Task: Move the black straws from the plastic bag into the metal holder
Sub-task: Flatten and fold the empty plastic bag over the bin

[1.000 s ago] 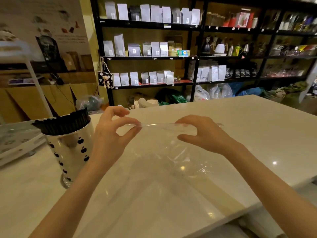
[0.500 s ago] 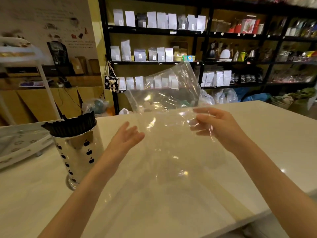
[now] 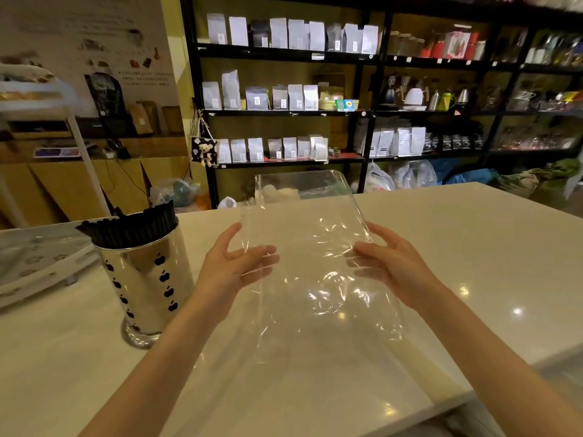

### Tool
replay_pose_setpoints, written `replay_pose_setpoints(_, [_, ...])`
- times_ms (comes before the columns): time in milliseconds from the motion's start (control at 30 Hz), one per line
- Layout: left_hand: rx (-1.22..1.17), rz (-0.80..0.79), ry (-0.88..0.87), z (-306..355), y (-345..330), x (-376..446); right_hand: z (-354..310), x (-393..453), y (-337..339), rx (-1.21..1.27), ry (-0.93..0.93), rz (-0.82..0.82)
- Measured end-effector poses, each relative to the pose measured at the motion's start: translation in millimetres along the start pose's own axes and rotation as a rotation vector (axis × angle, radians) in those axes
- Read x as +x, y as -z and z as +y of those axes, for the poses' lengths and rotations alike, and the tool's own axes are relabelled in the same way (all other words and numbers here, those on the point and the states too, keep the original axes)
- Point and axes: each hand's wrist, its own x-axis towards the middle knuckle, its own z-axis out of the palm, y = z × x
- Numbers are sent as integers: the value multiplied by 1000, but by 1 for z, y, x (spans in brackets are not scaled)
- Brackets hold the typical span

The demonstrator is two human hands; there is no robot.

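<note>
Fingers (image 3: 252,257) of the left hand (image 3: 233,266) lie nearly straight and spread, pressed flat against the left side of a clear plastic bag (image 3: 312,247). The right hand (image 3: 388,263) mirrors it on the other side, fingers extended and relaxed, touching the film without pinching it. Between the two palms the bag stands roughly upright above the pale bench (image 3: 457,234), its far edge rising toward the shelves (image 3: 284,111) behind.

The bag looks empty: no dark shapes show through it. The black straws (image 3: 132,227) stand packed together in the shiny metal holder (image 3: 145,279), which sits on the bench just left of the left forearm, apart from both hands.

A second ago both hands pinched the bag's top edge while it lay low over the bench. Half a second ago the left hand had let go and the bag was flipped up high, held by the right hand alone. Now it has come lower and both hands steady it from the sides. The holder and straws have not moved.

Judging from this, the moving of straws seems finished, and the hands appear only to be flattening or folding the emptied bag.
</note>
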Motion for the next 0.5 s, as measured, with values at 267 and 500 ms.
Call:
replay_pose_setpoints(267, [159,-89,15,5,10,-3,-1,-4,3,-120,111,-63])
replay_pose_setpoints(500, [436,-160,20,3,16,-2,-4,-5,12,-319,77,-154])
